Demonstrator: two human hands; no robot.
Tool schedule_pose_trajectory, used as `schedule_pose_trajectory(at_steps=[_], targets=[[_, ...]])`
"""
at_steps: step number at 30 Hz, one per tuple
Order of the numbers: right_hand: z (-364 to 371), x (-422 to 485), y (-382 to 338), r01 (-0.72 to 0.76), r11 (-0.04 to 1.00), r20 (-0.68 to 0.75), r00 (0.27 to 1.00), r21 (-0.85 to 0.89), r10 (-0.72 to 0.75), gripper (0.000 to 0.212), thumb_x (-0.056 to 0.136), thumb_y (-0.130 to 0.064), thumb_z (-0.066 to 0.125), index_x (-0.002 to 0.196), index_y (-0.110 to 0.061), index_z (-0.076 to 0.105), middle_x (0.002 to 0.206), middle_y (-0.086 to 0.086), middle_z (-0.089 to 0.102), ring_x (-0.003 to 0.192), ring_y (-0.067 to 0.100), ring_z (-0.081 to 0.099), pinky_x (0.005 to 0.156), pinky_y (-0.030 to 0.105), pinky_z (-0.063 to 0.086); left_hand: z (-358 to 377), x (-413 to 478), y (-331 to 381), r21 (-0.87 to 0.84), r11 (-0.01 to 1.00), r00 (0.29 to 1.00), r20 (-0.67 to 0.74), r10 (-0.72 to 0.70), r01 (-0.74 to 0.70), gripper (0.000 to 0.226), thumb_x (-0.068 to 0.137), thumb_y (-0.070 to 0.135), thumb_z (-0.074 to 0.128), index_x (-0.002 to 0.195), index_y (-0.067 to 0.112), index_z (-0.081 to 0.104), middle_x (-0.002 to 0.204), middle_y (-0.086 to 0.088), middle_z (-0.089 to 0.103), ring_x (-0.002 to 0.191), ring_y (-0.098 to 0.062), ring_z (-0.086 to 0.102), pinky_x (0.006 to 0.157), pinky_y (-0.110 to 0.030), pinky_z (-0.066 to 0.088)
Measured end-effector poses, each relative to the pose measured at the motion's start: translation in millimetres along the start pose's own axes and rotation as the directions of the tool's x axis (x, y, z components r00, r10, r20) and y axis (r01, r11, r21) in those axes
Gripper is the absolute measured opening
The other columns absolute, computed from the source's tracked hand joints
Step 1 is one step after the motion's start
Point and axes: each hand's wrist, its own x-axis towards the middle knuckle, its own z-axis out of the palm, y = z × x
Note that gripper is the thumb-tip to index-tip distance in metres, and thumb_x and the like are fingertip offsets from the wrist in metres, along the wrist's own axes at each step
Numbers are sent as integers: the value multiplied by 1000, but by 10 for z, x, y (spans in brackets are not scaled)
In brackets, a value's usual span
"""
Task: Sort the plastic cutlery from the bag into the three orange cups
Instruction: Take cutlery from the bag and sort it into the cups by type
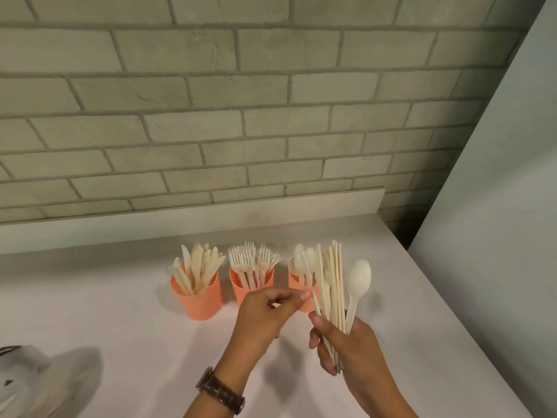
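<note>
Cutlery bundle [334, 285] gripped upright in right hand [349, 345]. Left hand [265, 315] pinches fingertips beside it; can't tell if it holds a piece. Bag [21, 369] lies far left. Beyond, knife cup [197, 300], fork cup [241, 289], spoon cup [297, 285] are well filled. Looks mostly sorted; this bundle remains.

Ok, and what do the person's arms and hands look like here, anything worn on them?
Both hands are bare, with no gloves and no rings visible. The left hand has a wristwatch at its wrist, with a dark brown textured strap and a silvery metal case. The right hand and its wrist carry nothing. No sleeves show on either forearm.
</note>
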Motion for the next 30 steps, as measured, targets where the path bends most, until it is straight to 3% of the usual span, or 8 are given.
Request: schedule_pose_trajectory(at_steps=[4, 7, 14, 19, 23, 26, 28, 30], targets=[[173, -34, 37, 35, 994, 59, 998, -106, -29, 27, 66, -25, 72, 85, -6, 65, 59, 13, 66, 32, 19, 42, 37, 20, 29, -53, -151, 19, -3, 1000, 1000, -3, -4, 4, 17, 73, 26, 76, 58, 26, 70, 54, 12, 64, 46, -1, 48, 41, -15, 35], [290, -34, 86, 21, 992, 87, 996, -123, -10, 20, 73, -19, 76, 84, -6, 65, 59, 13, 67, 32, 20, 44, 36, 20, 32, -139, -201, -16, 5, 1000, 999, -35, -12, 13, 20, 76, 22, 74, 56, 20, 70, 51, 8, 62, 44, -5, 48, 42, -17, 38], [411, -34, 73, 15, 997, 163, 987, -82, -2, 24, 77, -28, 66, 83, -5, 64, 62, 18, 68, 36, 26, 51, 38, 25, 42, -371, -243, -41, -104, 990, 996, -10, -94, 92, 17, 82, 14, 67, 78, -1, 74, 51, 4, 58, 50, -4, 52, 51, -18, 49], [437, -12, 88, -7, 997, 151, 988, -71, 17, 20, 84, -24, 62, 86, -3, 62, 64, 20, 68, 39, 29, 56, 37, 27, 44, -514, -261, -13, -174, 980, 992, -55, -111, 100, 15, 87, 5, 60, 82, -1, 73, 57, -3, 61, 55, -8, 61, 59, -19, 54], [397, 39, 129, -9, 992, 92, 996, -124, 20, 18, 89, -20, 60, 93, -3, 56, 64, 15, 68, 30, 23, 46, 35, 23, 35, -846, -160, 40, -151, 989, 963, -265, -44, 4, 26, 87, 4, 59, 65, 11, 71, 55, 1, 63, 56, -10, 61, 66, -25, 56], [381, 78, 150, -10, 988, 62, 998, -155, 20, 17, 89, -21, 60, 94, -6, 57, 59, 11, 66, 29, 21, 40, 35, 20, 30, -1154, -4, 27, -12, 994, 858, -507, 84, -104, 27, 88, 11, 59, 67, 23, 70, 55, 7, 67, 57, -5, 64, 72, -30, 52], [382, 93, 158, -4, 986, 55, 998, -164, 13, 15, 89, -21, 60, 95, -7, 57, 56, 8, 64, 30, 20, 38, 35, 20, 29, -1288, 113, -34, 85, 988, 781, -605, 155, -131, 23, 89, 16, 59, 71, 27, 68, 65, 5, 70, 68, -13, 67, 74, -32, 51], [389, 101, 159, 2, 987, 59, 998, -159, 7, 14, 90, -21, 59, 96, -8, 57, 56, 7, 63, 30, 19, 37, 36, 21, 29, -1344, 225, -156, 222, 970, 732, -644, 222, -98, 18, 90, 20, 58, 74, 19, 67, 74, -4, 69, 74, -23, 66, 72, -33, 49]])
